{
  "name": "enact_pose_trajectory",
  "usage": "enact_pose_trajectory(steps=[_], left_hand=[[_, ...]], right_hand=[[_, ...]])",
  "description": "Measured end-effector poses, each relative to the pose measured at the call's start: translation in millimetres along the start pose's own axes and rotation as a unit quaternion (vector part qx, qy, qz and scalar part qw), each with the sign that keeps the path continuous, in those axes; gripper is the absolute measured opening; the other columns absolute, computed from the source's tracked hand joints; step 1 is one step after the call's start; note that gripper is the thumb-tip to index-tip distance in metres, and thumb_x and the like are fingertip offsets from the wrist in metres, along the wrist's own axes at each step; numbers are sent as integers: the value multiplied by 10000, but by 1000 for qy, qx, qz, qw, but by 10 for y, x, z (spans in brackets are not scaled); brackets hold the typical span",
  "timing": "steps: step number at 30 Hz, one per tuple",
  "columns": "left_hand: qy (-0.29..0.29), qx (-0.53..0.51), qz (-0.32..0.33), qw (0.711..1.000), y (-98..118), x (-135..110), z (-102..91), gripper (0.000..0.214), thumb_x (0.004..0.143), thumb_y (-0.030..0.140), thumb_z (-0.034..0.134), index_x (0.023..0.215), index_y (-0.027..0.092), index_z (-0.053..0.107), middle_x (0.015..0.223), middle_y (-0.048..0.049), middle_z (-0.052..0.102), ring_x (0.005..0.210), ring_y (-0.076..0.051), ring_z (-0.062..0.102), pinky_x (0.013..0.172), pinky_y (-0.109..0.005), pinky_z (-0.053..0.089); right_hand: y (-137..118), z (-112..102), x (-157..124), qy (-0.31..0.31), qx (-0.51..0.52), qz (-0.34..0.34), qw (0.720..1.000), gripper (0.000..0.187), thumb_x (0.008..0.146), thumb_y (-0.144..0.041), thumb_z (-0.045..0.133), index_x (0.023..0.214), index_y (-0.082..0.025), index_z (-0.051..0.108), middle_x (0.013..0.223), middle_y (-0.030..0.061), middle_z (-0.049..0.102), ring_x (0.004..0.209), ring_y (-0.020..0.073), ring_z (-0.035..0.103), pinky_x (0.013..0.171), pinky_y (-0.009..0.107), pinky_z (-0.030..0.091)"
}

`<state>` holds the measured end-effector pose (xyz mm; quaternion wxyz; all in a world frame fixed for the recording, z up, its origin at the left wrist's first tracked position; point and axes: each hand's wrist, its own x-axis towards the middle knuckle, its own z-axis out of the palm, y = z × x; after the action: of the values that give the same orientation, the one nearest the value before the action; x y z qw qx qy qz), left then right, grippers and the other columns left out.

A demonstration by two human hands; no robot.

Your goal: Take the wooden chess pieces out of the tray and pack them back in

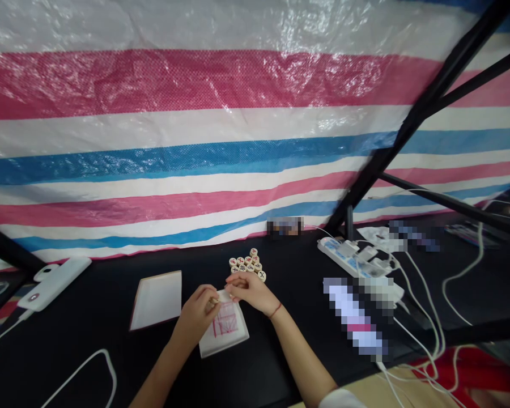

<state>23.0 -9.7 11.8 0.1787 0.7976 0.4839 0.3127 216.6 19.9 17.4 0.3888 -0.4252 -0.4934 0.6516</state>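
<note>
My left hand [193, 317] and my right hand [249, 292] meet above a small sheet of white paper [226, 331] printed with a red grid. My left fingertips pinch a small pale object [213, 302], probably a round game piece, though my fingers hide most of it. My right fingers curl close beside it, at the paper's upper edge. A red thread circles my right wrist. Just beyond my right hand, a heap of round wooden game pieces [247, 266] with red and black characters lies on the black table [85, 334].
A white rectangular pad [156, 300] lies to the left of the hands. To the right are a white power strip [348, 259] with plugs and tangled white cables. A white power bank [53, 283] lies at far left. A striped tarpaulin [195, 153] and black metal bars rise behind.
</note>
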Motion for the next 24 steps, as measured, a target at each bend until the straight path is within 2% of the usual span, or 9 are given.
enact_pose_trajectory(steps=[4,7,16,20,24], left_hand=[[-60,88,58,993,67,31,60,73,835,192,535,790,218,586,902,-2,677,915,-185,594,854,-358,391],[-85,141,74,984,79,43,97,96,849,175,531,796,223,595,898,15,693,961,-200,566,855,-376,331],[-55,186,87,977,-11,31,139,149,870,163,494,852,225,629,1100,-22,640,1008,-200,556,874,-380,320],[-52,188,60,979,-72,30,154,208,875,210,485,1037,227,615,1121,-52,629,1039,-216,558,878,-374,369],[-82,150,31,985,-145,31,172,282,886,274,484,1146,223,581,1094,-56,644,1019,-216,574,867,-359,425]], right_hand=[[48,-61,-75,18,8,0,1000,477,592,-468,806,890,-138,634,689,-15,626,619,107,598,614,269,528],[81,-84,-114,26,10,2,1000,486,587,-480,805,888,-138,634,692,-18,619,619,105,594,612,272,533],[124,-35,-146,30,-22,-7,999,458,620,-489,777,882,-143,631,726,-6,629,589,92,575,567,234,500],[117,2,-155,35,-100,-31,994,342,702,-431,713,880,-150,636,739,1,619,550,98,558,502,227,479],[91,50,-190,72,-230,-111,964,151,727,-196,649,875,-169,664,871,21,602,632,95,564,585,219,479]])
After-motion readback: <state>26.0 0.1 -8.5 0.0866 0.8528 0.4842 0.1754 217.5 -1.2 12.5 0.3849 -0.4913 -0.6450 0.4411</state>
